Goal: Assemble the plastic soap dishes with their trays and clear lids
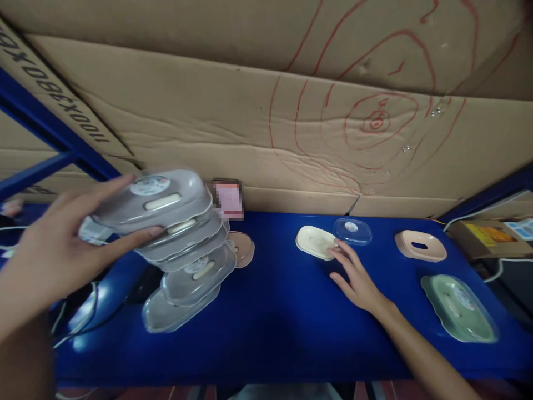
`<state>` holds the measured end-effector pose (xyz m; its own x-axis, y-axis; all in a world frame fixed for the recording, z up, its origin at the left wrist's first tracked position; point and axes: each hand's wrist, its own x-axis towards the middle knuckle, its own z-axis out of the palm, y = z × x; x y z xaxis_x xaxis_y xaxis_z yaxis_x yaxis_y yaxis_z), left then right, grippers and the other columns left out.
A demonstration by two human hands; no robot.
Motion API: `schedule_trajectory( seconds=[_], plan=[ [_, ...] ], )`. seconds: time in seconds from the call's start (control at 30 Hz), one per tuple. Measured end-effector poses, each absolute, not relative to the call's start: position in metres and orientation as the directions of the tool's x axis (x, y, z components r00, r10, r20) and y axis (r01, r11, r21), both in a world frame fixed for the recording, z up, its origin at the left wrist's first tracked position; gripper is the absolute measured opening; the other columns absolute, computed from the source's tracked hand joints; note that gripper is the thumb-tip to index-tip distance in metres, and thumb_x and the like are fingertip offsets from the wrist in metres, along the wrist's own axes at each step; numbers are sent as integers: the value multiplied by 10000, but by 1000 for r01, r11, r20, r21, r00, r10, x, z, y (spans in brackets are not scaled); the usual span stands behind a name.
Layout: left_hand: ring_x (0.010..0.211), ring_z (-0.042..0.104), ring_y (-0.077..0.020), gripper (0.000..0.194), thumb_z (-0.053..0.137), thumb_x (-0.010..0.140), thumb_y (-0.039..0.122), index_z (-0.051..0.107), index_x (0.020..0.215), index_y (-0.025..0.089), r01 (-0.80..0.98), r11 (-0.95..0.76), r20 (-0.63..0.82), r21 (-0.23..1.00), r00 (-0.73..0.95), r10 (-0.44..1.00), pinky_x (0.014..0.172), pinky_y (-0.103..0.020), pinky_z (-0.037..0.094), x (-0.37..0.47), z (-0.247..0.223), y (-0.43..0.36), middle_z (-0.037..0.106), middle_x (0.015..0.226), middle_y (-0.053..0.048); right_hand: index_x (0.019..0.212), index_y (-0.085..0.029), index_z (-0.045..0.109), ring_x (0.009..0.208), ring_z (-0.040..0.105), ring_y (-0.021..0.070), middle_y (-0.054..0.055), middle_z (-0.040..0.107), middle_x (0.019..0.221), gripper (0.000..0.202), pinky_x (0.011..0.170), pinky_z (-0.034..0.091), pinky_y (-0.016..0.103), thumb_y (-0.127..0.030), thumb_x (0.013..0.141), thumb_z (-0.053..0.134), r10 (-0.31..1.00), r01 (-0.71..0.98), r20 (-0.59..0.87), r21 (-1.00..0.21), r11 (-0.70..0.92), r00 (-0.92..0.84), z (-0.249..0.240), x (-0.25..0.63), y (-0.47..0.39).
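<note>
On the left, my left hand [79, 239] is closed around the top grey soap dish [166, 205] of a tilted stack, thumb along its near side. This dish has a clear lid with a round white label. More grey lidded soap dishes [194, 280] lie below it, overlapping down to the table. My right hand [356, 280] has its fingers apart, and its fingertips are at the right edge of a cream oval dish [314, 241]; I cannot tell whether they press on it. Just behind that dish lies a clear lid [353, 230] with a round label.
A pink slotted oval piece [420, 246] and a green lidded dish [462, 308] are on the blue table [266, 333] at right. Another pink piece [244, 248] sits beside the stack. Cardboard [208, 111] walls the back. Cables [94, 311] run along the left.
</note>
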<state>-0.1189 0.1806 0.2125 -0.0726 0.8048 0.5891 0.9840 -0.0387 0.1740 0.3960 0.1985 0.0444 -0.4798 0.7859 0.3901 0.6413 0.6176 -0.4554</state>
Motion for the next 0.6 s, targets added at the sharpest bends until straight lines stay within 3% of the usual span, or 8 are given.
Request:
schedule_trajectory(
  seconds=[0.1, 0.2, 0.5, 0.53, 0.6],
  plan=[
    [1299, 660, -296, 1048, 531, 749, 1008, 550, 1534, 314, 949, -23, 463, 315, -132, 876, 1157, -588, 479, -118, 208, 185, 655, 1474, 43, 1634, -355, 396, 1522, 479, 316, 122, 349, 1718, 568, 1224, 475, 536, -370, 1090, 555, 800, 656, 346, -457, 601, -491, 42, 397, 199],
    [1321, 644, -310, 1135, 545, 683, 1044, 535, 1549, 310, 937, -3, 435, 348, -159, 886, 1185, -587, 466, -116, 211, 183, 639, 1491, 28, 1640, -363, 390, 1531, 472, 315, 118, 344, 1725, 572, 1239, 459, 539, -378, 1091, 552, 812, 665, 329, -465, 584, -482, 42, 399, 201],
    [1322, 651, -344, 1139, 657, 718, 953, 450, 1610, 275, 887, -74, 406, 456, -133, 904, 1197, -578, 482, -122, 207, 187, 593, 1545, -67, 1618, -372, 428, 1573, 420, 305, 98, 384, 1713, 533, 1262, 431, 526, -395, 1098, 542, 813, 680, 292, -446, 582, -504, 40, 398, 204],
    [1325, 649, -347, 1119, 656, 745, 932, 434, 1617, 268, 890, -98, 420, 446, -112, 900, 1182, -586, 488, -125, 206, 189, 589, 1548, -70, 1617, -369, 431, 1572, 420, 303, 98, 385, 1712, 530, 1259, 435, 526, -396, 1099, 541, 813, 683, 291, -442, 582, -504, 40, 399, 204],
    [1310, 651, -326, 975, 537, 881, 867, 379, 1637, 272, 941, -153, 530, 303, -33, 848, 1102, -603, 507, -133, 202, 190, 585, 1537, -39, 1613, -359, 437, 1573, 419, 303, 101, 386, 1712, 527, 1248, 447, 529, -403, 1099, 542, 813, 692, 286, -427, 582, -507, 40, 401, 205]
  ],
)
